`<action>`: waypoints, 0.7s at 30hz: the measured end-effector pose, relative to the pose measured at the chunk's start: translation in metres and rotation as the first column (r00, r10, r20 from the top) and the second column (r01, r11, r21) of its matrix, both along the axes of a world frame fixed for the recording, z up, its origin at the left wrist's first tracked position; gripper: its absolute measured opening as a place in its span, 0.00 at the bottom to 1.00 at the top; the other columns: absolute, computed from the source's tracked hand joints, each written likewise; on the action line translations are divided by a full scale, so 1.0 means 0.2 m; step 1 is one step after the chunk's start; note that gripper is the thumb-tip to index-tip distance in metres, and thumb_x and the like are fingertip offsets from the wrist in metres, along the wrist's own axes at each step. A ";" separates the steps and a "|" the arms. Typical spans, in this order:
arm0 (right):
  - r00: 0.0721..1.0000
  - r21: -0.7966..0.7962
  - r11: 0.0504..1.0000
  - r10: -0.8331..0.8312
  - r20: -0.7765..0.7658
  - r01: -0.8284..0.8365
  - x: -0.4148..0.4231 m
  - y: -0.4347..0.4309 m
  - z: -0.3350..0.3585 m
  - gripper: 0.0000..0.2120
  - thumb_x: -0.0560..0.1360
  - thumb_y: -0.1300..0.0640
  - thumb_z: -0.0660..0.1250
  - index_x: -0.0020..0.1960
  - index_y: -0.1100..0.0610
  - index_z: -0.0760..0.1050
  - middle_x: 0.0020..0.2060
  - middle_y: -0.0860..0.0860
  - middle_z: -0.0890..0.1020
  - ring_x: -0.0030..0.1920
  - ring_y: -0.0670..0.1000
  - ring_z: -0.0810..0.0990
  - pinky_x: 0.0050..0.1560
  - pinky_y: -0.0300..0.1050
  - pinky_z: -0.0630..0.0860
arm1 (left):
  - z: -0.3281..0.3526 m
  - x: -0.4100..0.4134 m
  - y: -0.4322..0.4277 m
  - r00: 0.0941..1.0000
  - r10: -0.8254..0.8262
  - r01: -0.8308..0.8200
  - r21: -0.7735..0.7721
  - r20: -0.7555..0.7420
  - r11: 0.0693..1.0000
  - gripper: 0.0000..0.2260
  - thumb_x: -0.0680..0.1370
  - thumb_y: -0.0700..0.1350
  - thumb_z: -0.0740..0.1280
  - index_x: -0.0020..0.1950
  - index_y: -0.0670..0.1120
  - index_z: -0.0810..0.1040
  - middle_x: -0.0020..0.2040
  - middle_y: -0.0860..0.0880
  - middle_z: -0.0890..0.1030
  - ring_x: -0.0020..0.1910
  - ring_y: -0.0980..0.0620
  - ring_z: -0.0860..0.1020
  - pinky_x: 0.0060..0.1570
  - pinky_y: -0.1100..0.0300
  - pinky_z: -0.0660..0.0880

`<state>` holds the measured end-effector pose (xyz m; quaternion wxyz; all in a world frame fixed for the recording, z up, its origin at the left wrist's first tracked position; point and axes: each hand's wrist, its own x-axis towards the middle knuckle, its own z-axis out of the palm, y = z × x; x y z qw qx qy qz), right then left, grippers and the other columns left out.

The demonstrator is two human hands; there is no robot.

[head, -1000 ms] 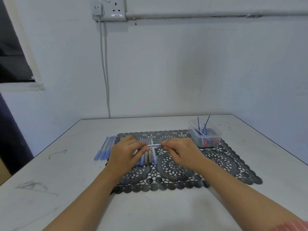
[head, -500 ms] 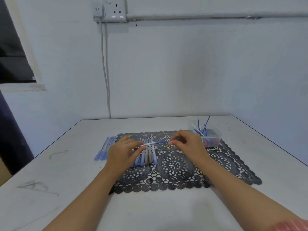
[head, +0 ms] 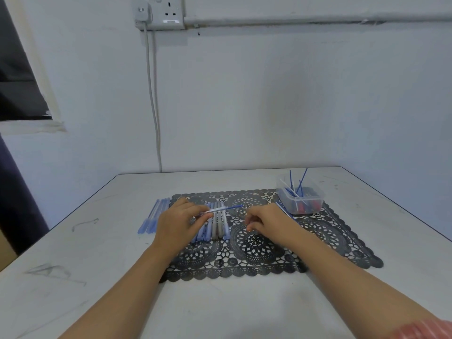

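Head view: left hand (head: 179,222) pinch on pen (head: 215,210), right hand (head: 267,220) loosely curled, pen rows (head: 217,228) beneath, tub (head: 302,200) beyond.

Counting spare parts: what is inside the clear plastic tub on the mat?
Inside the clear plastic tub, thin blue and white sticks lean out over the rim. Red and dark pieces lie at the bottom; the cloudy wall hides what they are.
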<state>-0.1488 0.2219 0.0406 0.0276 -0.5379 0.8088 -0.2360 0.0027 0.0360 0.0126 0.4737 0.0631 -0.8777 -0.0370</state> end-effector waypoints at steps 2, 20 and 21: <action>1.000 0.006 1.000 0.005 -0.005 -0.005 0.00 0.00 0.00 0.05 0.73 0.58 0.69 0.47 0.57 0.80 0.44 0.51 0.83 0.41 0.46 0.79 0.47 0.38 0.74 | 0.00 0.00 0.01 1.000 -0.007 0.007 -0.004 -0.002 1.000 0.17 0.74 0.57 0.62 0.45 0.48 0.85 0.33 0.56 0.80 0.37 0.63 0.67 0.27 0.65 0.70; 0.999 0.068 0.998 0.010 0.033 -0.012 -0.06 0.03 0.02 0.15 0.69 0.58 0.73 0.56 0.54 0.80 0.48 0.47 0.81 0.44 0.42 0.76 0.42 0.24 0.66 | 0.01 0.01 0.03 0.999 -0.042 0.042 0.025 0.015 0.999 0.16 0.73 0.57 0.62 0.45 0.49 0.84 0.33 0.56 0.80 0.35 0.59 0.72 0.27 0.63 0.72; 0.999 0.045 0.999 -0.009 0.050 0.007 -0.06 0.04 0.03 0.15 0.69 0.58 0.73 0.56 0.53 0.80 0.47 0.46 0.81 0.44 0.41 0.76 0.41 0.23 0.66 | 0.01 0.01 0.03 0.999 -0.042 0.042 0.026 0.014 0.999 0.16 0.73 0.57 0.62 0.45 0.49 0.85 0.33 0.56 0.80 0.35 0.59 0.72 0.27 0.63 0.72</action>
